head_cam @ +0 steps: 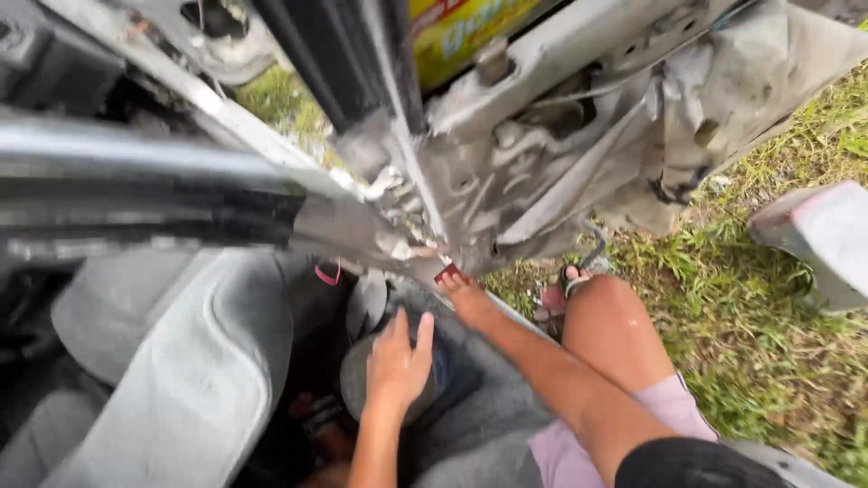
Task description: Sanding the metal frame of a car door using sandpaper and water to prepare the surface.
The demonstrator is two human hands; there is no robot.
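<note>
Your left hand lay flat, fingers spread and gripping nothing, on a rounded dark part beside the grey fabric seat, while your right hand pinched a small red tool against the crumpled, paint-flaked grey metal door pillar above rough grass.

Left hand: flat on round dark part, low centre, just right of seat.
Right hand: above & right of left hand, fingertips at lower edge of door frame.
Small tool: at right fingertips, touching frame edge.
Seat: lower left, under roof rail.
Knee: right of right forearm, over grass.
Sandalled foot: behind knee, on grass.
Block: far right, on grass.
</note>
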